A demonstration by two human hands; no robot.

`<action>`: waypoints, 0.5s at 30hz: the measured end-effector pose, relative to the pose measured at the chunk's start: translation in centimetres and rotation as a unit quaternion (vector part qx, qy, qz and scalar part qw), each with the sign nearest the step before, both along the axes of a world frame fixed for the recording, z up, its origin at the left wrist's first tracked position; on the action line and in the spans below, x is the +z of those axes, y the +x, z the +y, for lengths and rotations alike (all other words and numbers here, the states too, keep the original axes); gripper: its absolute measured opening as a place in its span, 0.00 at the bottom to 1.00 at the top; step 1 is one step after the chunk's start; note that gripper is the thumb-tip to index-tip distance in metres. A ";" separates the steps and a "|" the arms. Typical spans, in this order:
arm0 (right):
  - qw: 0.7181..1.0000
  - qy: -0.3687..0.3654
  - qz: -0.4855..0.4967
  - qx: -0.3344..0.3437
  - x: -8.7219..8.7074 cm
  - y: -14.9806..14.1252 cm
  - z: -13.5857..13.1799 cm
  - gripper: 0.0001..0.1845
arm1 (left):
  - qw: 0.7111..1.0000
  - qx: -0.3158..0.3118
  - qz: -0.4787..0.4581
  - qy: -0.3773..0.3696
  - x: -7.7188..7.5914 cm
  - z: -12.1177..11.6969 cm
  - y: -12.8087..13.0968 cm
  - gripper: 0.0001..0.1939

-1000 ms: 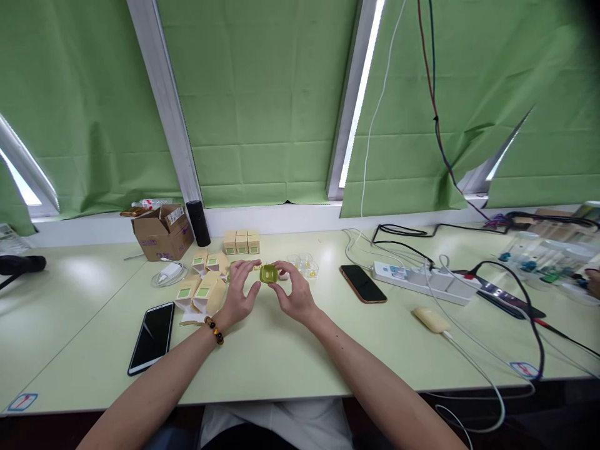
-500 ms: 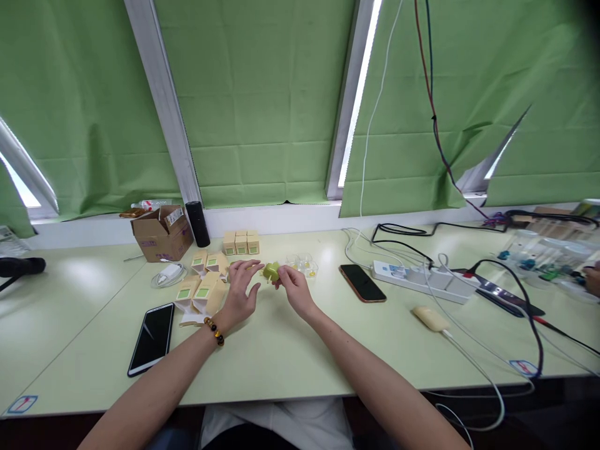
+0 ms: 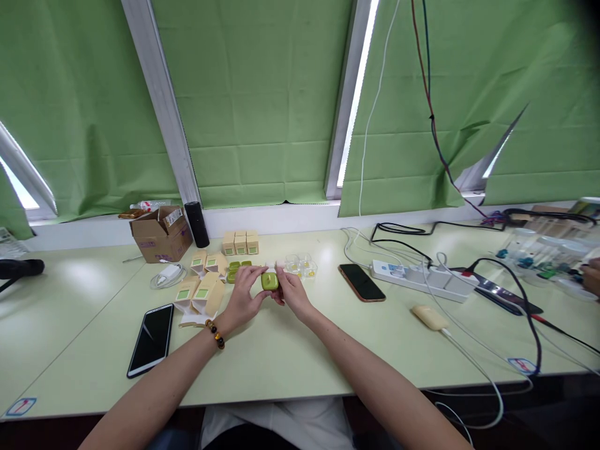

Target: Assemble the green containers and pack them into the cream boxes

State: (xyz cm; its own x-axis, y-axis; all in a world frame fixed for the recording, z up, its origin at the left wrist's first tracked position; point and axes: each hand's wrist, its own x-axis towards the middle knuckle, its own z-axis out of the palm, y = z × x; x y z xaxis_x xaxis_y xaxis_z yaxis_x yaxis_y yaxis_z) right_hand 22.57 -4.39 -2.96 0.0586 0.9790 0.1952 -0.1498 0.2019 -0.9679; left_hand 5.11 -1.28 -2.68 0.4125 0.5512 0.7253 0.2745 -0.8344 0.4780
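A small, shiny green square case [image 3: 269,281] is held up between my two hands over the middle of the table. My left hand [image 3: 244,292] pinches its left side with thumb and fingers. On its right side, my right hand [image 3: 292,291] grips it with the fingers closed. More green cases [image 3: 234,272] lie just behind my left hand, which partly hides them. Clear round plastic containers [image 3: 302,265] with yellow bits in them sit behind my right hand. To the left are opened kraft boxes [image 3: 206,294] with green labels.
Closed kraft boxes [image 3: 240,242] stand in a row at the back. Phones lie left [image 3: 150,340] and right [image 3: 362,282]. A power strip [image 3: 422,280] with cables and a beige mouse [image 3: 430,317] are on the right. A cardboard carton [image 3: 162,234] and black cylinder [image 3: 197,224] stand back left.
My left hand has come in and closed on the green case, which has turned to show its flat square face. The green cases behind my left hand now show.
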 end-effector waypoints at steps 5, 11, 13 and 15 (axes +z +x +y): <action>0.999 0.001 0.031 0.023 -0.8 -0.1 0.7 0.39 | 0.986 -0.015 -0.043 -0.163 -0.3 0.9 0.3 0.23; 0.956 -0.011 -0.290 -0.037 -1.1 0.7 0.9 0.33 | 0.887 -0.125 -0.241 -0.374 -0.5 2.8 -0.1 0.20; 0.898 -0.004 -0.437 -0.050 -1.2 0.9 0.6 0.26 | 0.842 -0.163 -0.305 -0.414 -0.4 3.1 -0.3 0.21; 0.862 -0.001 -0.505 -0.052 -1.3 0.8 0.3 0.16 | 0.809 -0.183 -0.342 -0.441 -0.2 3.2 -0.6 0.22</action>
State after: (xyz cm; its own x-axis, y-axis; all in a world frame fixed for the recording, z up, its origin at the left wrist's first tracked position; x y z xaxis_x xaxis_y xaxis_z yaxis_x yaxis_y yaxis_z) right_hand 23.32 -4.12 -4.29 -0.0531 0.9790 0.1967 0.7876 0.1622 -0.5945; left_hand 4.50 1.89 -2.83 0.3332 0.9109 0.2435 -0.4945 -0.0511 0.8677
